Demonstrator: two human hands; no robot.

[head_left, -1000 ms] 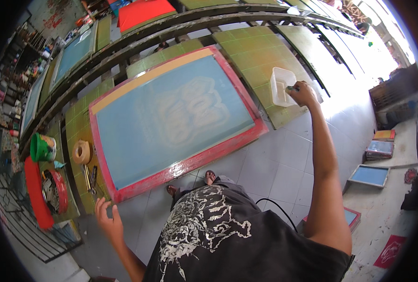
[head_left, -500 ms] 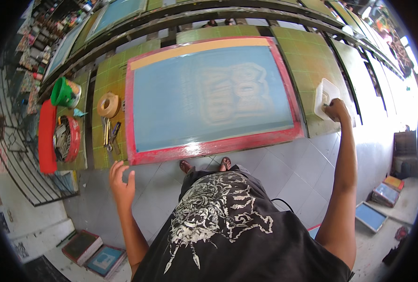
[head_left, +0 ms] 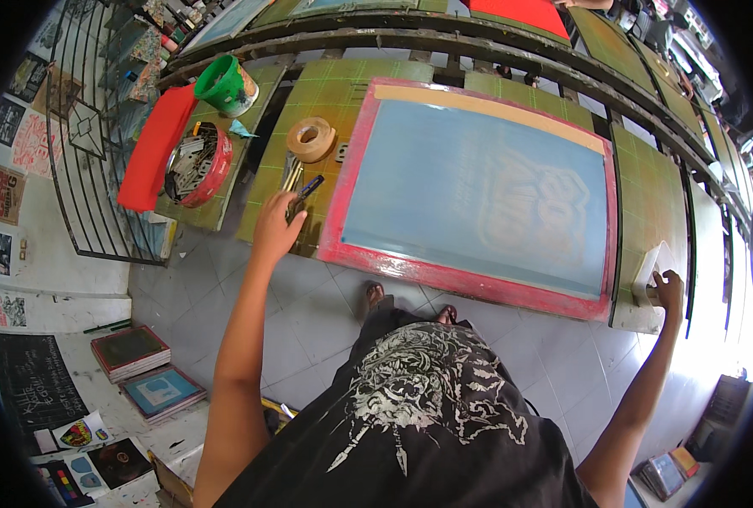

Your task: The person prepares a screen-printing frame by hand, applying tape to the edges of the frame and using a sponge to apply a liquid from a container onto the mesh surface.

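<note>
My left hand (head_left: 276, 224) reaches over the tools beside the screen frame, thumb apart from the fingers. Its fingers are at a dark-handled cutter (head_left: 310, 186) and hide part of the tools; I see no firm grip. Slim yellowish sticks (head_left: 290, 173) lie just beyond. On the right, my right hand (head_left: 670, 292) has curled fingers at the rim of a white plastic tub (head_left: 645, 273); what they hold is hidden. Between my hands lies a large printing screen with a red-pink frame (head_left: 444, 277), blue mesh (head_left: 419, 178) and a faint lettered design.
A roll of tan tape (head_left: 311, 139) sits behind the tools. Farther left are a red round tin (head_left: 213, 173) of small items, a green bucket (head_left: 226, 86) and a long red object (head_left: 158, 152). Stacked screens (head_left: 163, 394) stand low left. Another person's hand (head_left: 584, 3) shows at the far edge.
My left hand has moved forward from over the floor onto the tools. The right hand stays at the tub with its fingers shifted. My view has turned left.
</note>
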